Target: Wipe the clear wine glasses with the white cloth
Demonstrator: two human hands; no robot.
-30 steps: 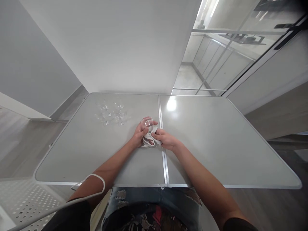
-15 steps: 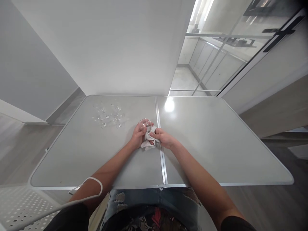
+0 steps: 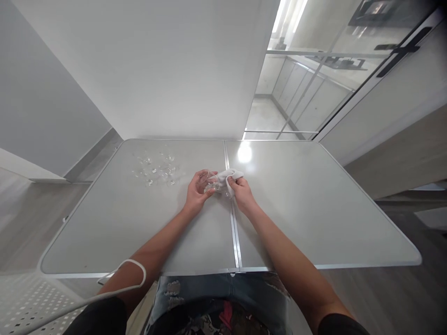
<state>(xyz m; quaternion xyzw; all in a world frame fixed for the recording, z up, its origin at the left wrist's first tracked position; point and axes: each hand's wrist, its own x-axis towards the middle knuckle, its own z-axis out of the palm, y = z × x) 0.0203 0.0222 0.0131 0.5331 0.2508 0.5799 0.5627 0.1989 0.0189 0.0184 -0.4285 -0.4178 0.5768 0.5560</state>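
Near the table's middle seam, my left hand is wrapped round a clear drinking glass, tilted so that it lies toward the right. My right hand pinches a white cloth, which is bunched against the glass's right part. Fingers and cloth hide some of the glass. Farther back on the left half of the table stands a group of several clear glasses, hard to tell apart.
The grey folding table has a metal seam down its middle. A white wall rises behind it, with a glass sliding door at the right. A white perforated chair stands at lower left.
The cloth has moved up and to the right with my right hand. My left hand has shifted slightly left and the glass in it has turned toward the right.
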